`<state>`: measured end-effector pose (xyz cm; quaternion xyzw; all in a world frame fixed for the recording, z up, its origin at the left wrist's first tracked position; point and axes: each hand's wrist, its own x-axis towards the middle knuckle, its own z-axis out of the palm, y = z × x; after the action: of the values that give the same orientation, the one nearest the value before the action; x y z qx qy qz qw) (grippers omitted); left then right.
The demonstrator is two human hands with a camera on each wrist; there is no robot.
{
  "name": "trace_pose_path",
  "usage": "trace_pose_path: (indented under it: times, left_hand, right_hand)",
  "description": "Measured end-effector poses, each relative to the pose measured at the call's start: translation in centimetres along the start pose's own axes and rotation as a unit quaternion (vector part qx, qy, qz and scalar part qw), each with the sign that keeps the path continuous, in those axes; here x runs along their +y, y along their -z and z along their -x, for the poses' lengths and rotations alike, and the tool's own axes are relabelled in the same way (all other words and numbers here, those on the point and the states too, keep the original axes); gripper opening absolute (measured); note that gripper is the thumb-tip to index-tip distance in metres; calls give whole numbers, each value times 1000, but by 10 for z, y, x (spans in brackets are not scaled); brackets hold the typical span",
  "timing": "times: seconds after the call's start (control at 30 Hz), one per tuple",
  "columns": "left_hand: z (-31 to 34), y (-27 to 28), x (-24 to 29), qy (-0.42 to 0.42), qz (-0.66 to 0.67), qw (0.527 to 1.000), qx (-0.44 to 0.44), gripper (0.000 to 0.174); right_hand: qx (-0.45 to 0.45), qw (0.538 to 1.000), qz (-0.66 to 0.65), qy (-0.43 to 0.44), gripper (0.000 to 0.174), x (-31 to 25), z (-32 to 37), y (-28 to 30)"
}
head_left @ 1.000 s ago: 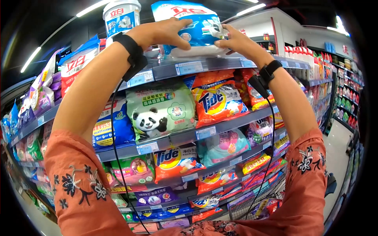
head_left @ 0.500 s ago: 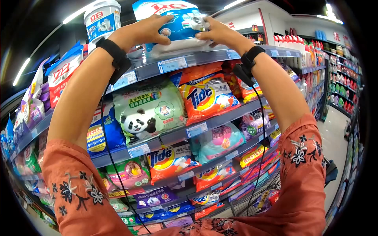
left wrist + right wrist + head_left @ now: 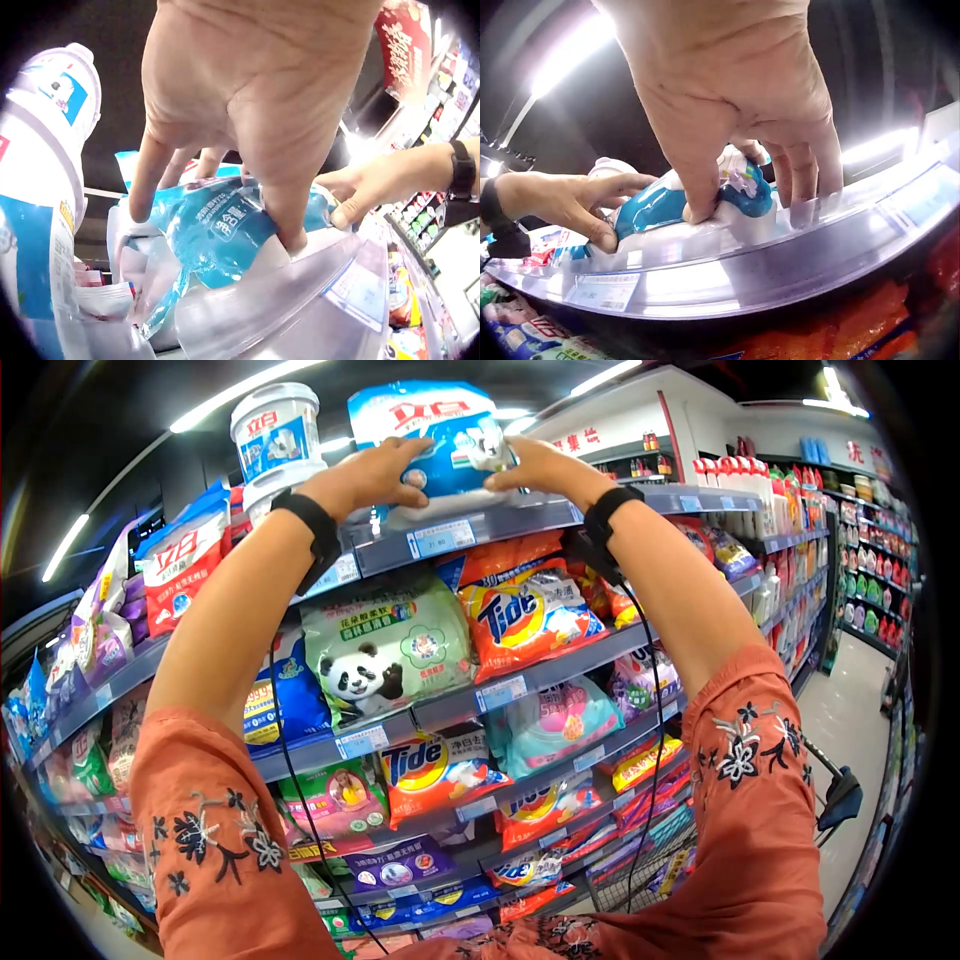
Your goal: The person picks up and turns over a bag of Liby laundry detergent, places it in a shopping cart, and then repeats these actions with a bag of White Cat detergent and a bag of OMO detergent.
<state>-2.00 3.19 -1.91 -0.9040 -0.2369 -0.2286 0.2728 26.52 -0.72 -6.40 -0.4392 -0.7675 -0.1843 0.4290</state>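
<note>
supermarket detergent aisle, shelves packed w/ bags; all places below are being given vs the top shelf (image 3: pixel 480 525). toward that shelf's left end, red-and-white bags (image 3: pixel 185 560) are leaning just under its level. on the shelf itself, left of centre, stacked white tubs (image 3: pixel 277 430) are standing. next along, the left hand (image 3: pixel 365 475) is reaching up over the shelf's front edge and gripping the blue-and-white detergent bag (image 3: pixel 440 430) by its left side, w/ fingers spreading and curling over the bag's face and the thumb pressing low on it, behind the shelf's clear lip (image 3: pixel 300 300). the bag is sitting upright on the top shelf, approx mid-span, just right of the tubs. the right hand (image 3: pixel 535 460) is clamping the bag's right side, w/ the thumb pushing on its face and the other fingers curling down beside it, tips behind the lip. directly below the shelf, a green panda bag (image 3: pixel 385 650) and an orange tide bag (image 3: pixel 520 615) are lying on the next tier. past the shelf's right end, red-capped bottles (image 3: pixel 740 470) are lining up.
</note>
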Motion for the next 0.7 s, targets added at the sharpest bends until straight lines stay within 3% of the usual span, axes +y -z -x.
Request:
trace_pose_path:
  times: [0.07, 0.13, 0.23, 0.37, 0.47, 0.6, 0.7]
  left_hand:
    - [14, 10, 9, 19, 33, 999, -21, 75]
    - [19, 14, 8, 35, 70, 996, -31, 70]
    - [23, 10, 8, 11, 32, 999, -4, 68]
    - [16, 9, 14, 40, -32, 999, -14, 65]
    - [4, 1, 0, 34, -50, 998, -20, 64]
    - [-2, -4, -6, 34, -58, 997, -26, 65]
    - [16, 2, 7, 53, -50, 997, -28, 64]
  right_hand:
    - [-22, 999, -2, -38, 75, -29, 17, 13]
    - [15, 995, 61, -79, 74, -23, 13, 7]
    - [-2, 996, 59, -63, 75, -13, 9, 4]
    - [-1, 995, 81, -60, 57, -7, -2, 0]
    - [-12, 991, 108, -78, 55, -11, -9, -5]
    - [24, 993, 98, -66, 61, -7, -4, -15]
    - [3, 995, 84, -57, 65, -13, 3, -4]
